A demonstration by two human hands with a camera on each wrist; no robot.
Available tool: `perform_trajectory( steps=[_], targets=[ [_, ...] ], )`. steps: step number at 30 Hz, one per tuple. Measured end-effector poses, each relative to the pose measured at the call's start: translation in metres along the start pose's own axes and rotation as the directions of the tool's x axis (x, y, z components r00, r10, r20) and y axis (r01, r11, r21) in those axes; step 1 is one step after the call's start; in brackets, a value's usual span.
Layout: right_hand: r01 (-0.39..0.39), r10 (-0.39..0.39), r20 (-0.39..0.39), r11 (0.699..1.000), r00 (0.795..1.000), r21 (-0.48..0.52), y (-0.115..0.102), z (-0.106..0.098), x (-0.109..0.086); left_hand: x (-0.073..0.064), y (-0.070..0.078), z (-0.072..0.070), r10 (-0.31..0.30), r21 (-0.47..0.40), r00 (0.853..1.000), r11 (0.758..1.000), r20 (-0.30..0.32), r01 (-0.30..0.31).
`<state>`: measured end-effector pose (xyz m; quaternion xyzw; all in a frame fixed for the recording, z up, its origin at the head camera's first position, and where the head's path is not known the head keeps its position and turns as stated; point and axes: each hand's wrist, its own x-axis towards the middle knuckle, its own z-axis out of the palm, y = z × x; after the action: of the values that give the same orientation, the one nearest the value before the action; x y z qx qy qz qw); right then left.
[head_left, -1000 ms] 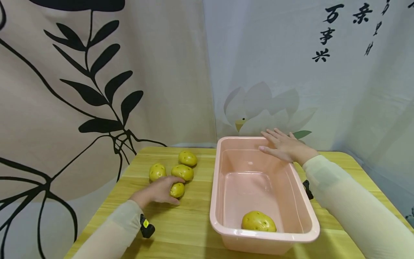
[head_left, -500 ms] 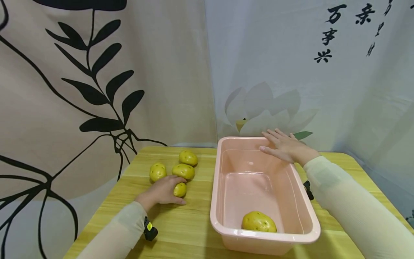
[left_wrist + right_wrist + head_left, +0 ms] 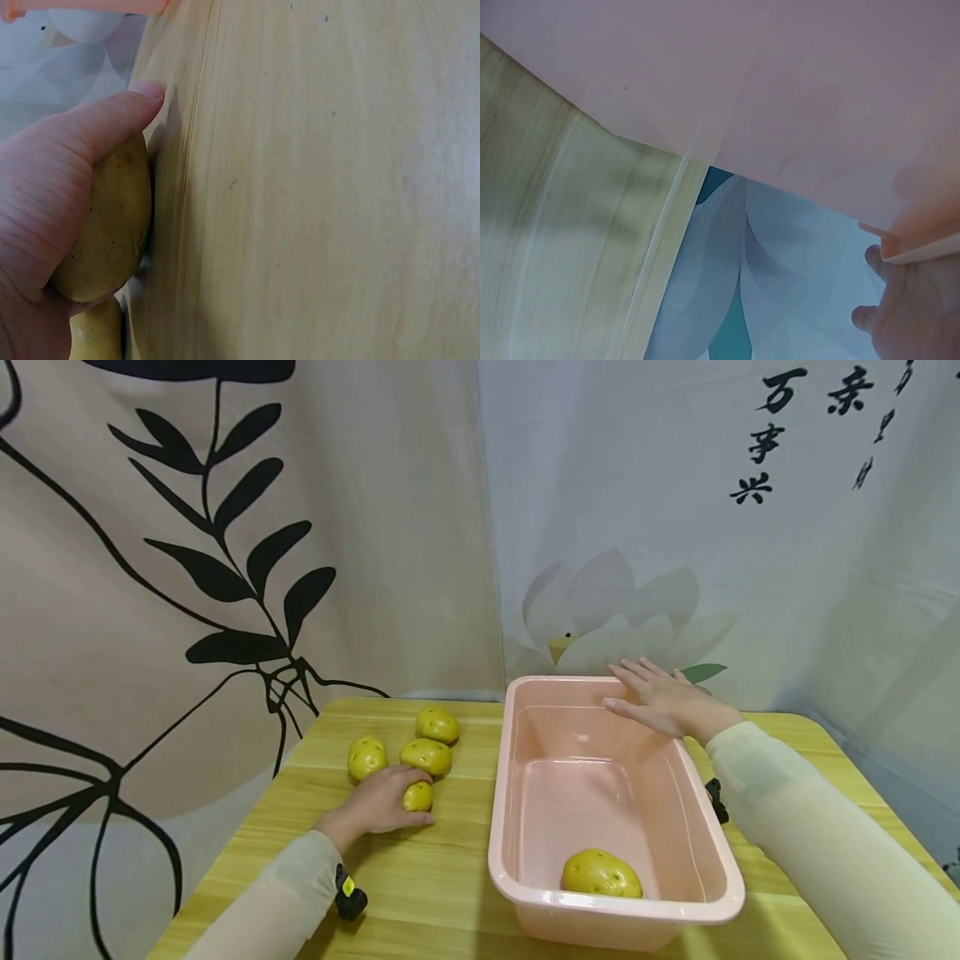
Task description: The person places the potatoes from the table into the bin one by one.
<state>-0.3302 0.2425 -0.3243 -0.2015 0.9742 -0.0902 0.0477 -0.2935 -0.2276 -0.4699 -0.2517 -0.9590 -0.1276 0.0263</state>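
My left hand (image 3: 378, 802) lies around a yellow potato (image 3: 112, 221) at the left of the table, thumb on one side and fingers on the other. The fingers' far side is hidden in the left wrist view. Three more potatoes sit close by: a left one (image 3: 367, 757), a middle one (image 3: 426, 757) and a back one (image 3: 437, 725). On the far right corner of a pink plastic basin (image 3: 617, 906) rests my right hand (image 3: 663, 697), its fingers extended over the rim. One larger potato (image 3: 602, 873) lies inside the basin at its near end.
The wooden table (image 3: 420, 893) carries everything. Behind its back edge hangs a curtain (image 3: 405, 527) printed with black leaves, a pale lotus and characters. The basin's tall walls stand right of the loose potatoes.
My left hand has shifted slightly right, and its fingers cover more of the potato. The right hand and the basin stay where they were.
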Motion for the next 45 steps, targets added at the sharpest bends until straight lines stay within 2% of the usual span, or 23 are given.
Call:
perform_trajectory(
  steps=[10, 20, 29, 40, 45],
  targets=[
    [0.002, -0.002, -0.002, 1.000, 1.000, -0.002, 0.0014, 0.0003, -0.0001, -0.0019, 0.0001, 0.0008, 0.000, -0.039, 1.000, 0.999, -0.030, -0.001],
    [0.000, 0.000, 0.001, 1.000, 1.000, 0.006, 0.0018, 0.0004, -0.0003, -0.0055, 0.0001, 0.0007, -0.031, -0.073, 0.999, 0.997, -0.042, 0.027],
    [-0.004, 0.004, 0.004, 1.000, 1.000, 0.007, 0.0037, 0.0019, 0.0014, -0.0064, -0.0015, 0.0023, -0.018, -0.121, 0.996, 0.993, -0.086, 0.007],
    [-0.010, 0.010, -0.006, 1.000, 1.000, 0.015, 0.0029, 0.0023, 0.0010, -0.0043, 0.0009, -0.0007, -0.094, -0.276, 0.987, 0.960, -0.129, 0.055],
    [-0.010, 0.010, -0.010, 1.000, 1.000, 0.017, 0.0020, 0.0036, 0.0017, -0.0056, 0.0031, -0.0018, -0.151, -0.351, 0.978, 0.932, -0.142, 0.093]
  ],
)
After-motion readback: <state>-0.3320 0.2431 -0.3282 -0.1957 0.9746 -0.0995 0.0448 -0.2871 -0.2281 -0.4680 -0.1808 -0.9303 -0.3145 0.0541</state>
